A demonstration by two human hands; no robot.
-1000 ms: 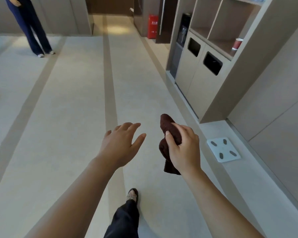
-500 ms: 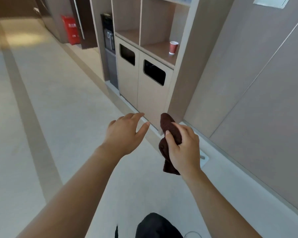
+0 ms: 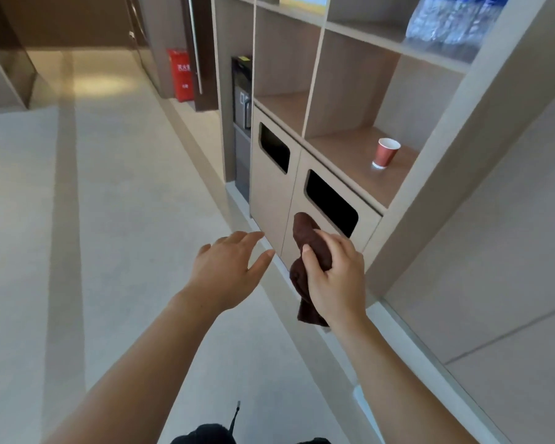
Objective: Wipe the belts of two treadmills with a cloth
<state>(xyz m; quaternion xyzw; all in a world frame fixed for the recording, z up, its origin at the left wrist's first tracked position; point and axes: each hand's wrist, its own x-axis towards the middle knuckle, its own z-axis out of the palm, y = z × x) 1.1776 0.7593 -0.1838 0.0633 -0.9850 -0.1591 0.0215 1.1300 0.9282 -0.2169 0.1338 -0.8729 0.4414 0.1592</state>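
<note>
Cloth (image 3: 311, 241) – dark brown and bunched – sits in the right hand (image 3: 337, 283), whose thumb and fingers curl round its middle. One end sticks up above the fist and the other hangs below the wrist. It is held in the air at about chest height, in front of the nearer of two dark bin slots in a beige cabinet (image 3: 269, 200). Half a second ago it showed against the cabinet's foot instead, so the view has swung toward the shelving and closer. The grip itself has not changed. The left hand (image 3: 225, 274) holds nothing, as before. Its fingers are straight and slightly spread, and it is just left of the cloth without touching it. A red paper cup (image 3: 386, 153) stands upright on the shelf above the slots, larger in view now. A wrapped pack of water bottles (image 3: 452, 24) has come into view at the top right, and the red extinguisher box (image 3: 180, 75) remains down the corridor.
</note>
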